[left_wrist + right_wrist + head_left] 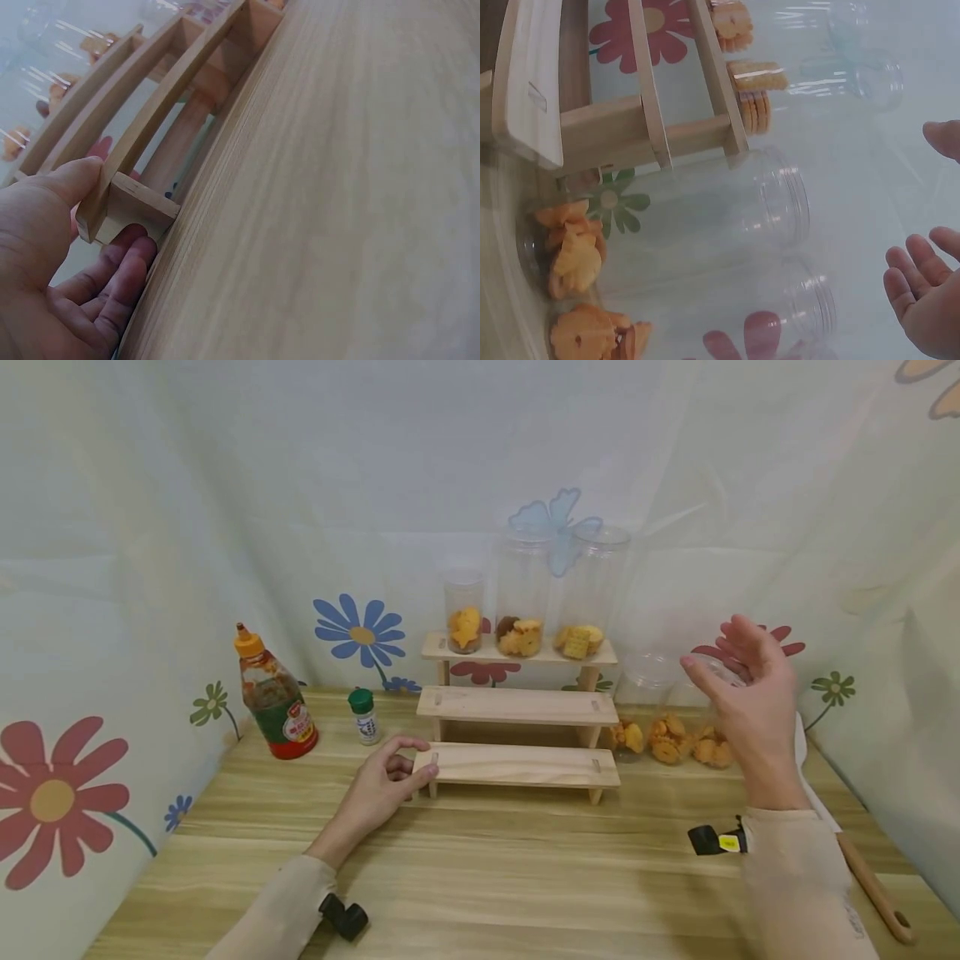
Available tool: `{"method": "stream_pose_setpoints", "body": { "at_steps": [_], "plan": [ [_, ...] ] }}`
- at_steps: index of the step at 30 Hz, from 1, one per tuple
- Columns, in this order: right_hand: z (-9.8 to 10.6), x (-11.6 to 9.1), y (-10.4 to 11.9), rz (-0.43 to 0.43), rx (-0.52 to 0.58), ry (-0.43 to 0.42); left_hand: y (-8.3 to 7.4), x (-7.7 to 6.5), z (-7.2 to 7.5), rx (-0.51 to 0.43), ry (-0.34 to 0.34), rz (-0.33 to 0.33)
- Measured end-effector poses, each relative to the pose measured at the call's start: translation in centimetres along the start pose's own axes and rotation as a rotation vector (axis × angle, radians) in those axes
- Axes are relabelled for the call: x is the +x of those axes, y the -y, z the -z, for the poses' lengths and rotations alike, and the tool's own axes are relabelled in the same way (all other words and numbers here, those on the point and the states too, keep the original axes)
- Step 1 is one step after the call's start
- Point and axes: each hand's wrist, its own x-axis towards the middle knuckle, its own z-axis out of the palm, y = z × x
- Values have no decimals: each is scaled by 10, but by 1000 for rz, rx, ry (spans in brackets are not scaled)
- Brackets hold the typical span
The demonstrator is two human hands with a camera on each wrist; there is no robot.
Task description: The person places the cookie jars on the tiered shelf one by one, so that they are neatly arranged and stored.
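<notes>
My left hand (382, 781) grips the left end of a three-step wooden stand (517, 766) at its lowest step. In the left wrist view the thumb lies on the board and the other fingers (131, 274) curl beneath, beside the leg. My right hand (757, 710), raised with fingers apart and holding nothing, is in front of clear jars of cookies (671, 739) standing right of the stand. The right wrist view shows two of these jars, including a tall jar (682, 217), apart from the fingers. Three more jars, one a short jar (465, 622), stand on the top step.
A sauce bottle (277, 702) with an orange cap and a small green-capped shaker (363, 717) stand left of the stand. A wooden-handled spatula (862, 868) lies along the table's right side. Flower-printed curtain (360, 468) surrounds the table (510, 877).
</notes>
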Motion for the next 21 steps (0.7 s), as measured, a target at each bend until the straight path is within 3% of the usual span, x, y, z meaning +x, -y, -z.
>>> {"method": "stream_pose_setpoints", "body": {
  "at_steps": [12,21],
  "plan": [
    [31,-1,-19,2,-105,-127,2,0,0,-3,1,6],
    [53,2,-32,-62,-95,-163,1,1,0,7,2,11]
  ]
}}
